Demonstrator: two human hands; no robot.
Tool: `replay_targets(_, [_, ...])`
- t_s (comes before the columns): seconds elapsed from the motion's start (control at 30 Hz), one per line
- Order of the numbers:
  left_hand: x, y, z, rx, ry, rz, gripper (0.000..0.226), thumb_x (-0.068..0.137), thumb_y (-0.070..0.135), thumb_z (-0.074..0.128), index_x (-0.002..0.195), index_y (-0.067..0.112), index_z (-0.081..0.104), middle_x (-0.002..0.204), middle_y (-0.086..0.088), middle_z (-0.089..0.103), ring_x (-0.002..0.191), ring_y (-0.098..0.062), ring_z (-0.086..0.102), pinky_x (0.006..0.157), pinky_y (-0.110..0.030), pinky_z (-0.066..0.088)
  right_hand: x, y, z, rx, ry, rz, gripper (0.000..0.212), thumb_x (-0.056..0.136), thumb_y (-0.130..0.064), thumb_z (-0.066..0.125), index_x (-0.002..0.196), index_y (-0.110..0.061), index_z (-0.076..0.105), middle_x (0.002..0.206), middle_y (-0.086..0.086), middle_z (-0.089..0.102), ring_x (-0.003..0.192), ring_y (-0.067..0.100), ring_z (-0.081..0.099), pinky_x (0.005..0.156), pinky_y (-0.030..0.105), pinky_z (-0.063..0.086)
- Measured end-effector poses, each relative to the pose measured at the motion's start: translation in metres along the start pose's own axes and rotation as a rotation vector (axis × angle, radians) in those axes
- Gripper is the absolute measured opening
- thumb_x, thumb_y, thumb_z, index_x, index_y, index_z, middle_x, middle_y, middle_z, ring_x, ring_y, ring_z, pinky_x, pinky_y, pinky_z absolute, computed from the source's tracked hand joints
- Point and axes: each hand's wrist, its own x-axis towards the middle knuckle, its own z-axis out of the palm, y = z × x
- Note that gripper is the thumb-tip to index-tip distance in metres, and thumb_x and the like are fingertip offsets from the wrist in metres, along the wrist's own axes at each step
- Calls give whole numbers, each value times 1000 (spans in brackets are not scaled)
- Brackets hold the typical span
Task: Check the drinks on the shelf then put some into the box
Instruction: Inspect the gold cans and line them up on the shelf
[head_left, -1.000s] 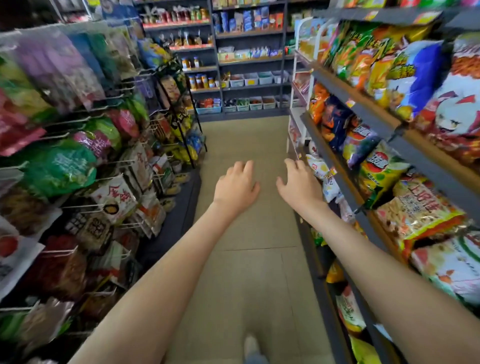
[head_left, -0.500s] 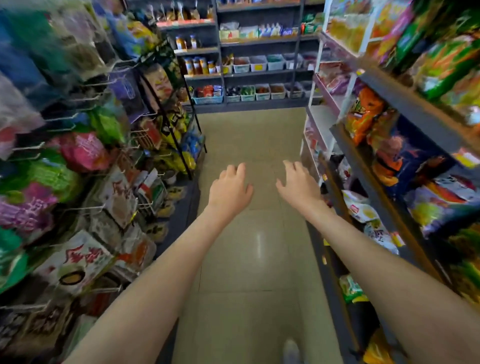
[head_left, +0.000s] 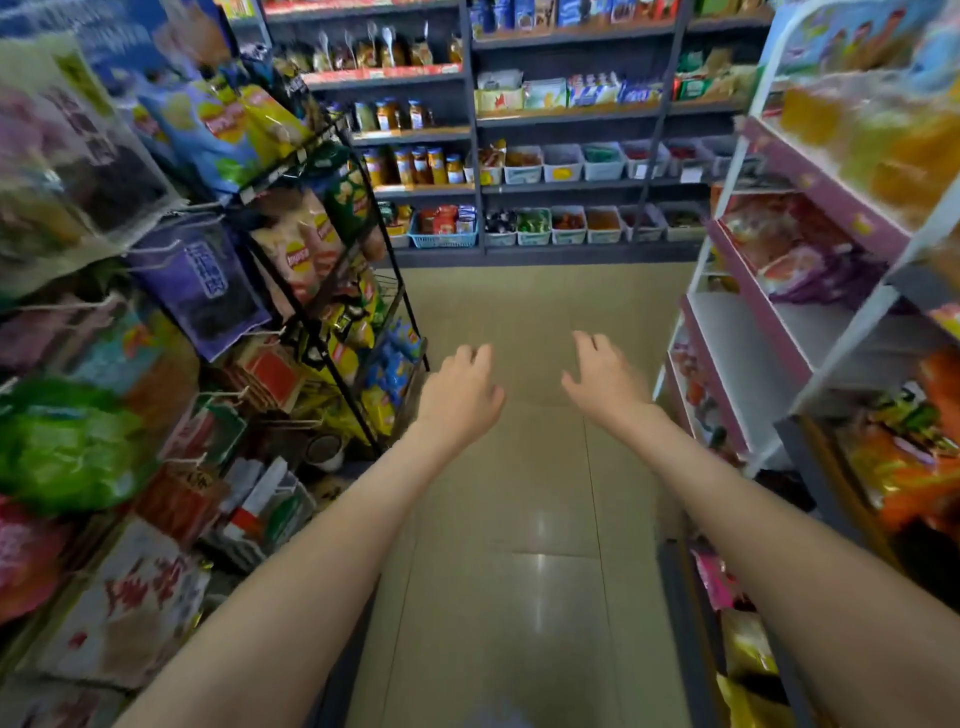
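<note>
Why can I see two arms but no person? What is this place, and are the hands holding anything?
The camera sits on a person's head, looking forward and down, so you see only their own arms. The left hand and right hand reach out above the tiled floor of a shop aisle, fingers relaxed, holding nothing. Snack bags fill a black wire rack on the left, and a pink-and-white shelf stands on the right. At the far end are jars and small bins. No box shows here.
</note>
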Motion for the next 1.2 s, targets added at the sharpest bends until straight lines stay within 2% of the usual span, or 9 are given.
replay_targets(0.33, [353,-38,8,-7,67,68,46,96,29,48,136,10,41,130,-14,48,117,-34,50,87,-42,44,341,24,-7,-2,61,-4,58,97,-28,50,148,-13,27,143,9,41,128,28,42,95,42,44])
replay_targets(0.5, [546,-42,-7,-14,119,154,49,97,28,47,141,11,37,136,-11,46,120,-32,48,89,-42,47,516,46,-37,-1,124,48,55,96,-26,50,146,-15,28,141,8,40,124,29,44,87,40,46])
replay_targets(0.7, [747,-23,11,-30,127,244,52,100,34,45,145,11,35,136,-11,47,118,-29,51,87,-39,47,693,107,-57,22,194,123,56,98,-29,47,148,-14,26,143,8,38,128,27,40,89,40,45])
replay_targets(0.83, [880,-6,26,-3,168,285,48,100,32,44,143,10,37,132,-12,49,115,-29,52,81,-37,47,824,161,-66,2,260,78,57,98,-27,47,148,-10,27,143,11,40,130,30,40,92,42,45])
replay_targets(0.93, [983,14,28,13,209,302,48,100,31,45,143,10,37,135,-13,47,114,-30,53,78,-36,48,925,196,-83,-16,292,52,56,99,-28,45,149,-9,26,142,11,41,128,28,41,85,39,47])
replay_targets(1.03, [1085,37,24,43,237,324,48,100,32,45,142,10,36,133,-12,48,112,-29,54,79,-35,49,1023,233,-107,-16,331,33,59,99,-28,47,150,-9,24,144,11,40,128,28,43,85,37,49])
replay_targets(1.2, [1219,83,46,-22,223,309,52,101,34,44,146,9,34,134,-13,47,115,-29,53,78,-35,50,1148,292,-131,-55,310,92,62,100,-31,46,152,-11,19,151,12,32,133,29,39,90,38,48])
